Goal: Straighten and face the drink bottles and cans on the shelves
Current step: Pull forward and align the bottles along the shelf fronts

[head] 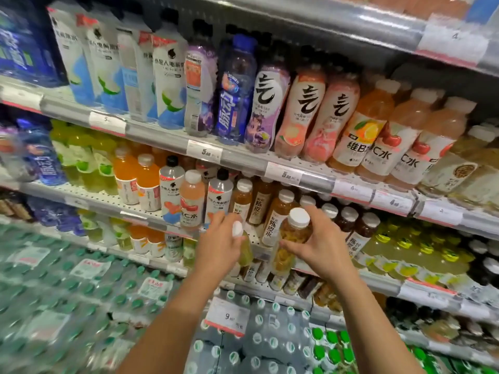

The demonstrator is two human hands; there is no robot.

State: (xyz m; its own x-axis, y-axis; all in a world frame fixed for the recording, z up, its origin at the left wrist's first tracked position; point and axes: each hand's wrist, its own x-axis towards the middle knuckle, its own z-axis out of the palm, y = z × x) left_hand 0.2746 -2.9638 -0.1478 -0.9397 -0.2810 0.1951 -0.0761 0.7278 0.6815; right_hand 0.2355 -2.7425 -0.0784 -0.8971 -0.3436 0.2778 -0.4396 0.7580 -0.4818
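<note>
Both hands work before the shelf's front edge. Left hand grips a white-capped yellow-green bottle; right hand curls around an amber white-capped bottle.

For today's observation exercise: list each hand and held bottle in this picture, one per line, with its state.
Left hand: grips a pale green bottle.
Pale green bottle: white cap on, held off the shelf.
Right hand: grips an amber bottle.
Amber bottle: white cap on, tilted, held off the shelf.

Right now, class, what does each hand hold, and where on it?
Left hand grips a white-capped greenish bottle by its neck; right hand an amber bottle by its upper body.
</note>
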